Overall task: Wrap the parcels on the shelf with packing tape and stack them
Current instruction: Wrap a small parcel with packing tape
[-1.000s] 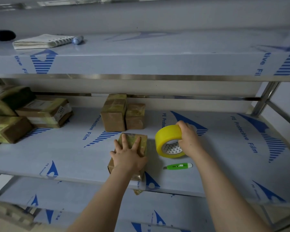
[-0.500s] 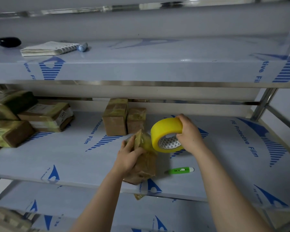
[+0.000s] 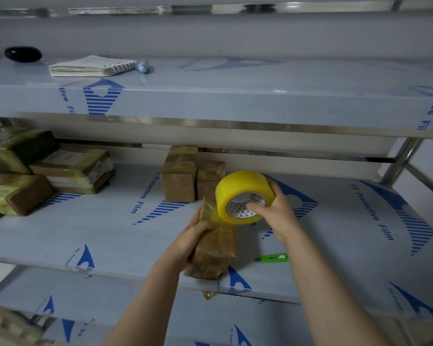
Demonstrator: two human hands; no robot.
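Parcel (image 3: 214,248) is gripped on edge by left hand (image 3: 188,242), long axis aimed into the shelf (image 3: 110,228); tape roll (image 3: 238,188) is pinched at its core by right hand (image 3: 278,216).

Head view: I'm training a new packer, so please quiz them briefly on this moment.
1. True or false: the green cutter lies on the shelf, touched by neither hand.
2. Which hand holds the yellow tape roll? A left; B right; C neither.
3. Fill in: the left hand grips a ____.
Key: 1 true; 2 B, the right hand; 3 parcel.
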